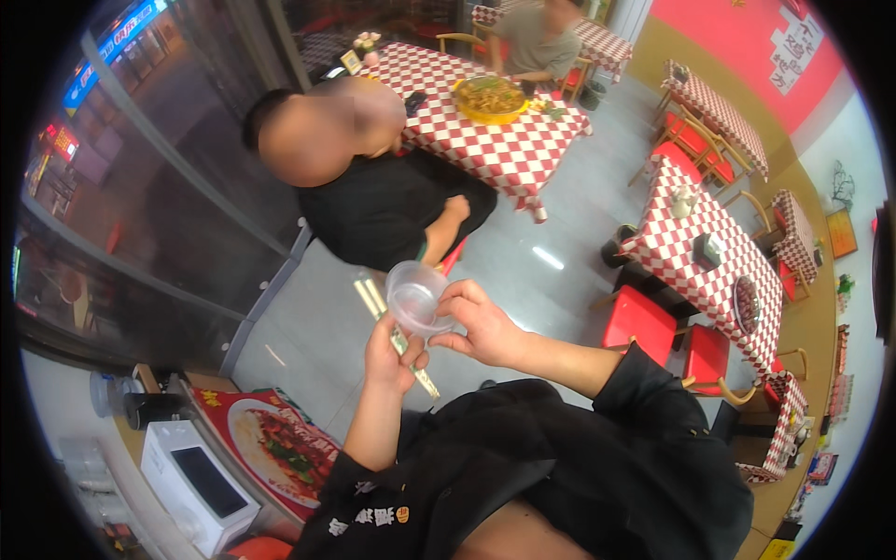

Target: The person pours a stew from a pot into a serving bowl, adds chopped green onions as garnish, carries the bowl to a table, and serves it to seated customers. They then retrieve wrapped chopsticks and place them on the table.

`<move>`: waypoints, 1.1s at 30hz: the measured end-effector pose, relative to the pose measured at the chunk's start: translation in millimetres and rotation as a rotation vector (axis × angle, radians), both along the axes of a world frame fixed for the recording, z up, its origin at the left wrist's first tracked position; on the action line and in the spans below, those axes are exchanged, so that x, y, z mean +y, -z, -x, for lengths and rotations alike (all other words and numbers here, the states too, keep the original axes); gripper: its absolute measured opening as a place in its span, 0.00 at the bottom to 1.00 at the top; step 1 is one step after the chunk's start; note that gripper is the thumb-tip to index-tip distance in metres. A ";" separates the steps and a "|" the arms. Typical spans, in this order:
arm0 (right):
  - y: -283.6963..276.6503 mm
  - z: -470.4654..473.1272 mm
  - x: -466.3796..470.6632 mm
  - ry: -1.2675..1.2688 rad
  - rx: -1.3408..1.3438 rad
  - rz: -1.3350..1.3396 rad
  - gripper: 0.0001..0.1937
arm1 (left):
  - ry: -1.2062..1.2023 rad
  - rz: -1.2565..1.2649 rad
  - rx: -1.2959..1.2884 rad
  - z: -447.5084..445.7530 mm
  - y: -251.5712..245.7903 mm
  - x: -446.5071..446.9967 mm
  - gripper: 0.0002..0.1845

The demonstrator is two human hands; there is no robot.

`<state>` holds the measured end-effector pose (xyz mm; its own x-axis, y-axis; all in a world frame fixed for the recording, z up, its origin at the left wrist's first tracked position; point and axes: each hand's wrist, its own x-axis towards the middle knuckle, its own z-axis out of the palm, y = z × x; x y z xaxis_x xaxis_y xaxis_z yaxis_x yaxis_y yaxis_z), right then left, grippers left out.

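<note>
My left hand grips a pair of wrapped disposable chopsticks, which run slantwise past the palm. It is also up against the underside of a clear round plastic bowl. My right hand is at the bowl's right side, with bent fingertips at the rim; whether they pinch the wall or reach inside is hard to tell. No food shows in the bowl. Both hands are held out in front of my black top, above the grey floor.
Ahead, a person in black sits by a checked-cloth table with a yellow pan of food. Another person sits at its far side. Red chairs stand right; a white countertop machine is at lower left, near glass panels.
</note>
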<state>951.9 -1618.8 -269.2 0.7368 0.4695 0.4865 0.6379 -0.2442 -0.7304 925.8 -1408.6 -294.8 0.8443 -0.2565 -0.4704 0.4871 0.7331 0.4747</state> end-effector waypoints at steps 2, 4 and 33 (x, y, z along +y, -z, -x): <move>8.6 -26.0 -51.8 0.091 -0.024 0.029 0.25 | 0.030 -0.088 -0.026 -44.5 9.2 -61.9 0.16; 21.4 -55.6 -92.1 0.171 -0.051 0.023 0.24 | 0.048 -0.150 -0.017 -86.8 18.9 -105.9 0.15; 138.5 -478.0 -450.3 0.440 0.221 0.304 0.06 | -0.346 -1.306 0.248 -592.9 340.6 -345.6 0.21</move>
